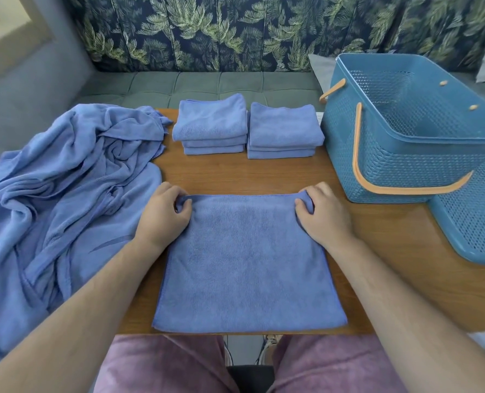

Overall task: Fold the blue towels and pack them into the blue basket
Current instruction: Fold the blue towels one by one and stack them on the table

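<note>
Wooden table [264,174]: flat towel [247,265] at near edge, left hand [164,214] and right hand [323,214] pinching far corners; fingertips partly hidden by cloth. Blue basket [406,154] far right, cut off.

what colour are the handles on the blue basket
Orange, or a light peach-orange. The handles on the basket show best in the head view, the only one here.

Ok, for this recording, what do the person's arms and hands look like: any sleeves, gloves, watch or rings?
The left hand and right hand are bare: no gloves, and no rings on the fingers that show. The left forearm and right forearm are uncovered to the frame's edge, with no sleeves, watch, bands or markings. The lap wears mauve-pink fabric legwear.
</note>
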Demonstrator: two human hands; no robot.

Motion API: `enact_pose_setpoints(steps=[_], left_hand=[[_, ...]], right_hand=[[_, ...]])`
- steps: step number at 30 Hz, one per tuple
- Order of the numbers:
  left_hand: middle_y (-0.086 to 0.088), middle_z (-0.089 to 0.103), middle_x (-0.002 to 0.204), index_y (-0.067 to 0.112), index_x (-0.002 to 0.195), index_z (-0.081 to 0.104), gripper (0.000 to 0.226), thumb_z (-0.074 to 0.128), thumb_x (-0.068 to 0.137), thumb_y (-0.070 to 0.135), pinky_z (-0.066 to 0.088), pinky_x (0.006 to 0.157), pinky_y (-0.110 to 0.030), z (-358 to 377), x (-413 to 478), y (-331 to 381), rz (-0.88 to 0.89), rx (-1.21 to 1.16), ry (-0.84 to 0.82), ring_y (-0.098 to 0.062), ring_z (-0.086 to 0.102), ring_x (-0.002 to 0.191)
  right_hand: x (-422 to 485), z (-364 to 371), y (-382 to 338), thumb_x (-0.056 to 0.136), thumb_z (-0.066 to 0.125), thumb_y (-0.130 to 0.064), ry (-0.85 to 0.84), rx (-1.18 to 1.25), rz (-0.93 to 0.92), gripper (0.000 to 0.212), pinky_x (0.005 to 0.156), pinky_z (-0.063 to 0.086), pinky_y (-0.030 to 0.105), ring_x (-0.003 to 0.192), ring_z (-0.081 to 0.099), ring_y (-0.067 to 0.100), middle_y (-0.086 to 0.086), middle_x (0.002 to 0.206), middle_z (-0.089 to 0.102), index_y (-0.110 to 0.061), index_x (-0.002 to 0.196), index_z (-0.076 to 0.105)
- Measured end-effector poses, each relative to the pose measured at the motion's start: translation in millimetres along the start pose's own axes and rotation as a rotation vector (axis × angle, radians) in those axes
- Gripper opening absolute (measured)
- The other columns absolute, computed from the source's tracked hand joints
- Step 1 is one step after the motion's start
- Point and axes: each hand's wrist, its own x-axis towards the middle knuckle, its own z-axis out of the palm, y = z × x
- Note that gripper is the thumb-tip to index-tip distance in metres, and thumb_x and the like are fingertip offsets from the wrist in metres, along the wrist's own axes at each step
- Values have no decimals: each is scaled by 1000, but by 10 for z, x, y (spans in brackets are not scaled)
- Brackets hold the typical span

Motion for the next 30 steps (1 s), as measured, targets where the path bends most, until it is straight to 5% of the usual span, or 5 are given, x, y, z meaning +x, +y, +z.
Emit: enact_pose_setpoints(steps=[9, 14, 18, 24, 30], left_hand=[[-4, 55, 88, 10, 95, 54, 5, 50, 98, 9, 40, 74, -35, -165, 22, 117, 8, -17, -38, -22, 50, 82], [3, 52, 78, 16, 100, 51, 2, 50, 101, 16, 38, 56, -17, -575, 87, 409, -95, -225, 4, -7, 45, 63], [8, 59, 86, 18, 95, 58, 6, 64, 96, 19, 38, 64, -10, -964, 215, 618, -137, -270, 72, -2, 53, 73], [6, 74, 78, 19, 83, 70, 10, 80, 83, 19, 54, 78, -48, -1735, 305, 918, -117, -507, 82, -12, 66, 71], [-7, 70, 82, 17, 76, 72, 15, 84, 67, 20, 57, 74, -23, -2518, 43, 1335, 28, -823, 8, -20, 64, 80]], right_hand=[[37, -239, -150, 105, 43, -22, -113, 75, -31, 15, 76, 44, 42, 94, 55, 32, 9, 99, 59, -10, 110, 51], [100, -704, -298, 97, 62, -19, -70, 323, 31, 5, 66, 42, 22, 82, 60, 21, 1, 89, 65, -20, 93, 58], [182, -1195, -496, 85, 76, -11, -42, 444, 60, 24, 77, 52, 31, 86, 68, 21, -3, 86, 73, -31, 79, 67], [199, -2029, -791, 84, 80, -17, -12, 470, -48, 20, 81, 54, 37, 81, 70, 17, -3, 84, 76, -35, 79, 74], [-81, -2882, -1009, 89, 76, -17, -79, 517, -144, 8, 77, 49, 33, 69, 65, 17, 11, 77, 74, -22, 92, 79]])
